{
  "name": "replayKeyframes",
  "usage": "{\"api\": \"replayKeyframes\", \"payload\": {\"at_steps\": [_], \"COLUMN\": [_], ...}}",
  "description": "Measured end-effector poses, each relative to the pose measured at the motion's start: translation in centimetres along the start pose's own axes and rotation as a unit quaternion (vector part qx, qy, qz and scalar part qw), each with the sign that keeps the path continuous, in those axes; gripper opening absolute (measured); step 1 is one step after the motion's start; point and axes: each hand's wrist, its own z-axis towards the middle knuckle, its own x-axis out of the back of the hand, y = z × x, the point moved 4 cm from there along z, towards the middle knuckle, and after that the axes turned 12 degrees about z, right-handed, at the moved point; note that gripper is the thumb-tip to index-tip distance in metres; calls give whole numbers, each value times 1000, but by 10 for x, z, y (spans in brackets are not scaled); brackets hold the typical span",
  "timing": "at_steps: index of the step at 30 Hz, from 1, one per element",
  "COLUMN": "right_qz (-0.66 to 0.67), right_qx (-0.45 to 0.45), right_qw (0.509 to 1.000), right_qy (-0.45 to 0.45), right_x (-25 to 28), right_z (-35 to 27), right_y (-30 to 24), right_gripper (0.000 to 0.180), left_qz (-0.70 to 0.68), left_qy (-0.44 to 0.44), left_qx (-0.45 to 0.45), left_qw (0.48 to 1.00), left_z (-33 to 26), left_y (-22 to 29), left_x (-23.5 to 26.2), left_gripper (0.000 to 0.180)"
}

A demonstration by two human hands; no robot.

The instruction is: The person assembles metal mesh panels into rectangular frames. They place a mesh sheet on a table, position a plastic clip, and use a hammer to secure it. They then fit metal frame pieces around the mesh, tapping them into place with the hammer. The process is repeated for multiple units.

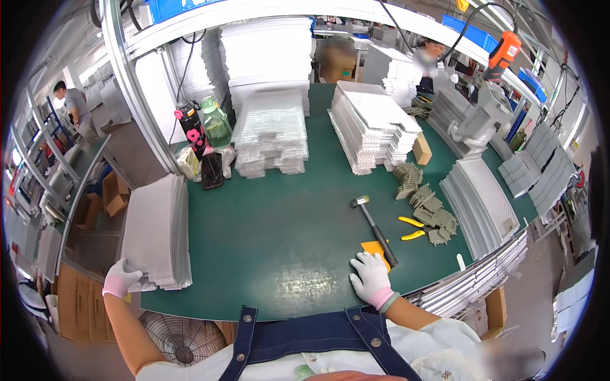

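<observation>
My left hand, in a white glove with a pink cuff, is at the near left corner of a stack of grey perforated sheets. Its fingers close on the edge of the sheets; how many they hold I cannot tell. My right hand, gloved the same way, lies palm down on the green tabletop with its fingers spread. Just beyond its fingertips is a flat orange-yellow piece, partly under the black handle of a mallet. Yellow-handled pliers lie to the right, beside olive-coloured plastic parts.
Bubble-wrapped sheets and a white panel stack stand at the back. A phone, a black bottle and a green bottle are back left. More ribbed panels stand at the right. An orange tool hangs overhead.
</observation>
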Motion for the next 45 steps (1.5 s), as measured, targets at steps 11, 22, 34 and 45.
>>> {"api": "replayKeyframes", "payload": {"at_steps": [11, 22, 34, 45], "right_qz": [-7, 5, -22, -27], "right_qx": [8, 25, 74, 100], "right_qw": [1000, 1000, 997, 995], "right_qy": [-5, 11, 7, 9], "right_x": [-3, -6, -19, -18], "right_z": [2, 9, -2, 1], "right_y": [-4, -7, 3, 3], "right_gripper": [41, 40, 42, 40], "left_qz": [-146, -116, 94, -43], "left_qy": [53, 34, 9, 149], "left_qx": [-9, 28, 74, 83], "left_qw": [988, 992, 993, 984], "left_z": [30, 11, -66, -44], "left_y": [-68, -77, 37, -5], "left_x": [-12, 25, 3, 27], "left_gripper": [72, 62, 73, 49]}}
